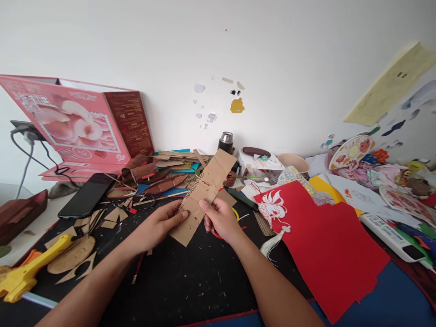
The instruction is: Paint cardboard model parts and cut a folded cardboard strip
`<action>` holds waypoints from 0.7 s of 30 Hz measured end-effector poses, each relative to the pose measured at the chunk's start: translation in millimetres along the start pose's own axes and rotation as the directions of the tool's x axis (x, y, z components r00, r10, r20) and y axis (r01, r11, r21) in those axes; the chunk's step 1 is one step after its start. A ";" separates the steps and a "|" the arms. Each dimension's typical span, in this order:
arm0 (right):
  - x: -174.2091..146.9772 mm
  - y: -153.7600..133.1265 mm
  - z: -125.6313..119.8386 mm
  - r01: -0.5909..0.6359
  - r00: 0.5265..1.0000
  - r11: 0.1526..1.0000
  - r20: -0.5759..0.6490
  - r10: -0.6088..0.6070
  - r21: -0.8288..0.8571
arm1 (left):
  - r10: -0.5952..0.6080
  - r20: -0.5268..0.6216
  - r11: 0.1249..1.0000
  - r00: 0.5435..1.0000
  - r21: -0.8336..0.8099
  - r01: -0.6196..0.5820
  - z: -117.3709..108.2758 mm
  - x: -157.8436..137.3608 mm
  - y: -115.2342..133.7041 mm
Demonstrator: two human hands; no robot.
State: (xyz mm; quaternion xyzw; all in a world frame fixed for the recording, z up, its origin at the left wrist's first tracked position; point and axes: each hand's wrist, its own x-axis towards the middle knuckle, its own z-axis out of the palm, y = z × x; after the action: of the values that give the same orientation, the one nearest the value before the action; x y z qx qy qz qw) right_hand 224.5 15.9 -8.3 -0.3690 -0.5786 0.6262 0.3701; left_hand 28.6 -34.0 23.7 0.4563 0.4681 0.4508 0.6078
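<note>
A long strip of brown cardboard (204,190) with printed digits is held up at a slant over the black table mat. My left hand (166,220) grips its lower left edge, thumb on top and fingers behind. On the right edge, my right hand (221,218) pinches the same strip with the thumb on its face. Under that hand a red curved piece (217,235) and a yellow curved piece (235,213) peek out; what they belong to is mostly hidden. A pencil (138,270) lies below my left wrist.
To the left lie a yellow glue gun (37,268), a phone (87,195) and cardboard scraps (114,215). A pink box (78,122) stands behind them. Red paper (327,245) covers the right side. Against the wall are a black flask (226,141) and a pile of cardboard pieces (177,159).
</note>
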 end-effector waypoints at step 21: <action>-1.1 19.9 5.0 0.077 0.997 0.982 0.033 -0.072 -0.175 | 0.080 -0.061 0.996 0.995 -0.040 -0.083 16.3 6.4 -9.5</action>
State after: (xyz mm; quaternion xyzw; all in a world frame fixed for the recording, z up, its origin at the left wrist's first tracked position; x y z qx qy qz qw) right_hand 219.8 11.5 -27.8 -0.3702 -0.6499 0.5631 0.3515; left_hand 46.8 -31.5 15.8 0.4484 0.4573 0.4985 0.5843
